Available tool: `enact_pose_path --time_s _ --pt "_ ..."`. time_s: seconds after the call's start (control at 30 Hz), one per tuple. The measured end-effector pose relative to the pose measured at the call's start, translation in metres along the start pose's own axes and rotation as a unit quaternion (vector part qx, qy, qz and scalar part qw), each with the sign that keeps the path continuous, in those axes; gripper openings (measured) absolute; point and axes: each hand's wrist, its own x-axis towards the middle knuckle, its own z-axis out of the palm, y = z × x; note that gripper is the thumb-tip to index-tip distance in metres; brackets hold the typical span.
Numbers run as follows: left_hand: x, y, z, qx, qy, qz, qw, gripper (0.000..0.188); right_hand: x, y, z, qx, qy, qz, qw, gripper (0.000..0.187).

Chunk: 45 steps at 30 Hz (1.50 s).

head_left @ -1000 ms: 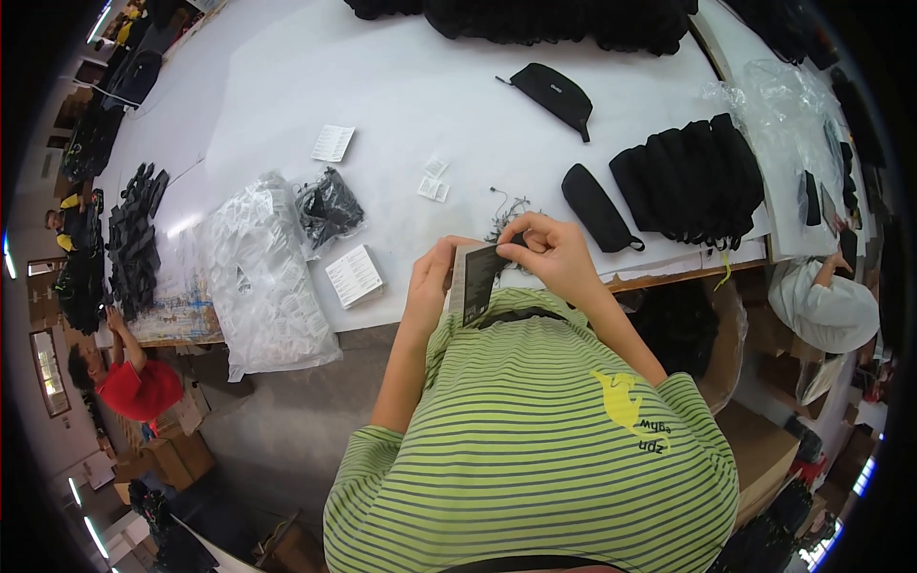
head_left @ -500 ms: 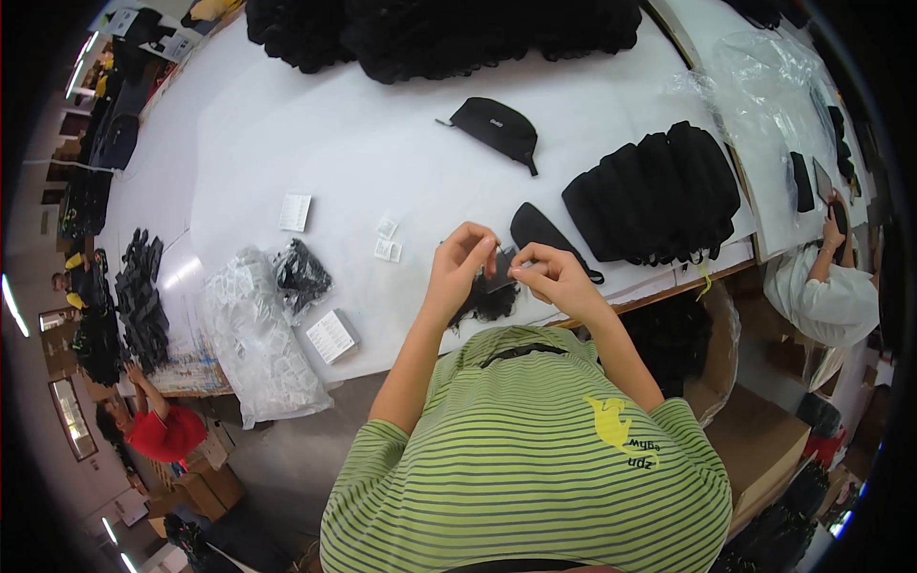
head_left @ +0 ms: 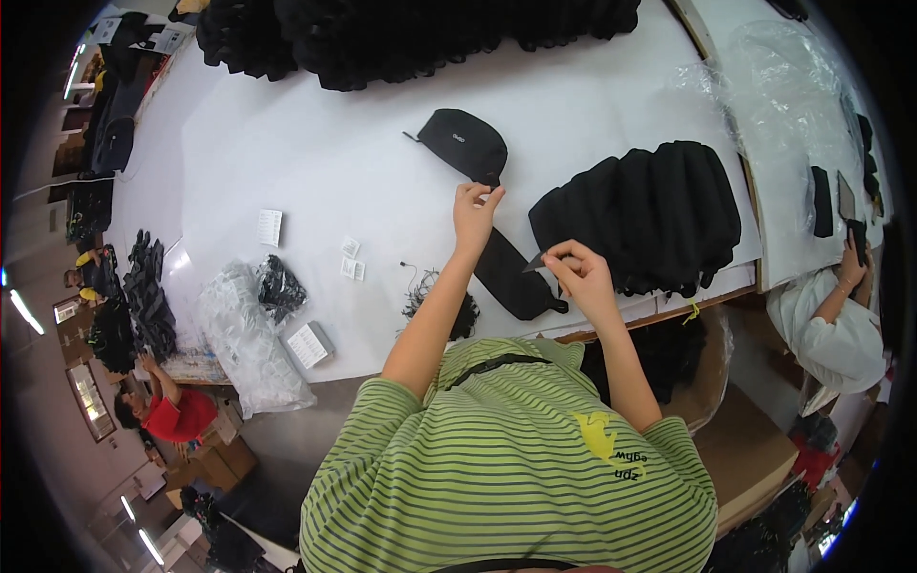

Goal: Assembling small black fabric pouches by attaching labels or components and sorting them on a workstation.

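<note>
A black zippered pouch (head_left: 463, 143) with a small pale mark lies on the white table in front of me. My left hand (head_left: 475, 220) is closed in a pinch at its near corner, where the end tab sits. Thumb and forefinger of my right hand (head_left: 581, 279) grip a small dark tag (head_left: 536, 262). That tag is over a second black pouch (head_left: 516, 277), which lies flat between my hands and is partly covered by them. Beside my left forearm is a tangle of thin black cords (head_left: 458, 310), partly hidden by the arm.
To the right stands a row of stacked black pouches (head_left: 640, 215); a larger black heap (head_left: 411, 38) lies at the far edge. Left are a clear plastic bag (head_left: 244, 334), a black bag (head_left: 280, 286), white cards (head_left: 310, 345) and small packets (head_left: 352, 268). Co-workers (head_left: 826, 325) sit at both sides.
My hands have moved apart: the left one forward to the pouch's corner, the right one rightward with the dark tag. The cord tangle is now more exposed. The whole view has shifted slightly.
</note>
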Motion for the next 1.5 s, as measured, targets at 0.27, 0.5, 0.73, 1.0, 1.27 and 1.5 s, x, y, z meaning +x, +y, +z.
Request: enact_pose_path --time_s 0.27,0.5,0.73,1.0,1.27,1.5 --pt "-0.051 0.090 -0.082 -0.162 -0.210 -0.265 0.927 0.020 0.023 0.005 0.025 -0.224 0.016 -0.096 0.970 0.012" --pt "-0.082 0.101 -0.104 -0.052 -0.222 -0.278 0.933 0.021 0.001 0.014 0.033 -0.293 -0.072 -0.116 0.947 0.014" --pt "-0.094 0.123 -0.112 -0.050 -0.056 -0.078 0.994 0.011 -0.015 0.032 0.031 -0.010 -0.047 -0.089 0.995 0.011" --pt "-0.100 0.152 -0.134 -0.243 -0.188 -0.205 0.929 0.010 -0.037 -0.004 0.009 0.070 -0.055 -0.108 0.990 0.010" --pt "-0.112 0.163 -0.123 -0.110 -0.228 -0.107 0.962 0.011 -0.050 -0.008 0.026 0.126 -0.067 -0.035 0.989 0.012" --pt "-0.114 0.173 -0.120 -0.008 -0.227 -0.044 0.973 0.005 -0.048 -0.005 0.031 0.132 -0.082 -0.011 0.988 0.010"
